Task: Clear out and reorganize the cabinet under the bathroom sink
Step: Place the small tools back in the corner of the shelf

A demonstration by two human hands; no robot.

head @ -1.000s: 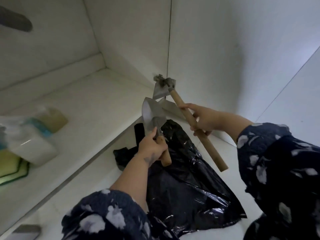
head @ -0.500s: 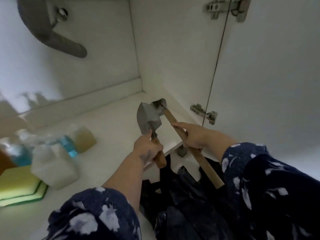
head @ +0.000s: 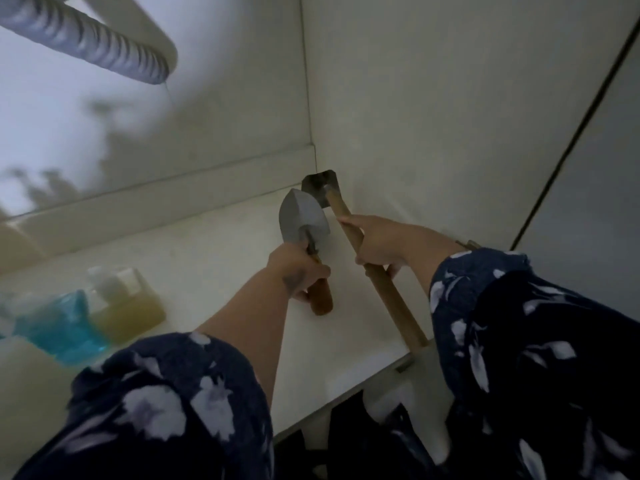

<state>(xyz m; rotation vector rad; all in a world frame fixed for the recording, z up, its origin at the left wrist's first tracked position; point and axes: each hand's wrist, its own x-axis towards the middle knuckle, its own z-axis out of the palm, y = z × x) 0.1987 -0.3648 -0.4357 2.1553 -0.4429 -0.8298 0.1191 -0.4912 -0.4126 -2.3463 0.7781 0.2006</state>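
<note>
Inside white cabinet [head: 433,98], seen from above and behind two forearms in dark blue floral sleeves [head: 540,358].

Left hand [head: 298,271]: fingers curled tight round reddish-brown wooden handle of small trowel [head: 303,221], grip just below metal neck, back of hand toward camera, fingertips hidden on far side. Rounded butt of handle sticking out beneath hand, pointing down at cabinet floor [head: 214,244]; whether touching it, cannot tell. Grey pointed blade rising upright above knuckles, tip uppermost.

Right hand [head: 377,244]: fingers wrapped round pale wooden handle of longer tool, probably small hoe [head: 374,268], gripped near upper third. Index finger stretched up along shaft toward head, remaining fingers closed round it, thumb underneath. Long stretch of handle running down and right below hand, past front edge of cabinet floor. Dark metal head at top, close against right-hand cabinet wall, near back corner. Trowel blade just beside and left of hoe head, slightly overlapping it from this angle; contact not clear.

Left side of cabinet floor, blurred: bottle of blue liquid [head: 59,327], bottle of yellowish liquid [head: 128,303] beside it, well apart from both tools. Upper left: grey ribbed drain hose [head: 86,43]. Lower edge, below cabinet front: black plastic bag [head: 367,445], partly hidden by sleeves.
</note>
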